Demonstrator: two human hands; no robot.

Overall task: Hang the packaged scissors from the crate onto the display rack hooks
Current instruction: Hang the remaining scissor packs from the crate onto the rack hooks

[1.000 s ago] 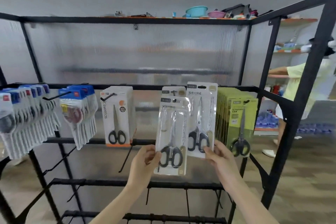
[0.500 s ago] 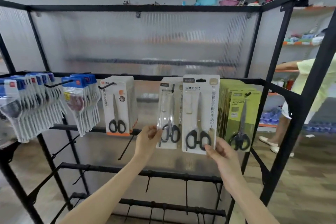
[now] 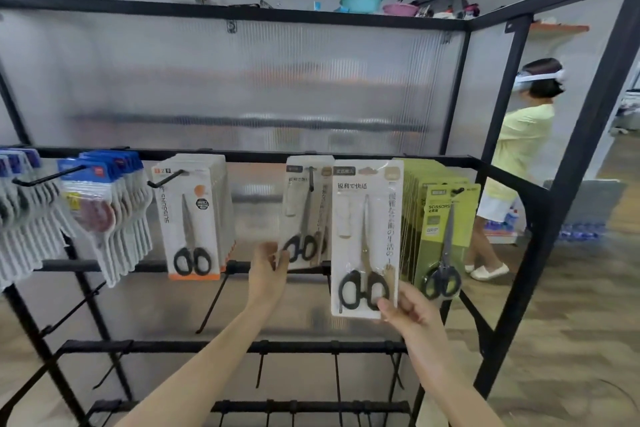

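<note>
Risks, left to right across the frame. The blue-topped packs [image 3: 104, 204] and the orange-edged scissor packs [image 3: 194, 218] at left and centre-left hang undisturbed and pose no hazard. At centre, the left hand [image 3: 268, 270] pinches the lower left corner of the hung pack [image 3: 304, 211], which sits on its hook [image 3: 311, 178]. A pull toward the viewer could slide this pack off the hook tip. Right of centre, the right hand [image 3: 412, 314] pinches the lower right corner of the loose pack [image 3: 367, 236], thumb on the front face. This pack is held upright with its top slot level with the hook row, but not on any hook. Because the grip is at the bottom corner only, the top edge may swing and miss the hook tip, or the pack may slip from the fingers. It could also catch the green packs [image 3: 446, 236] just beside it on the right.

Position: the loose pack stands above the right hand, just right of the hung pack and the left hand.
</note>
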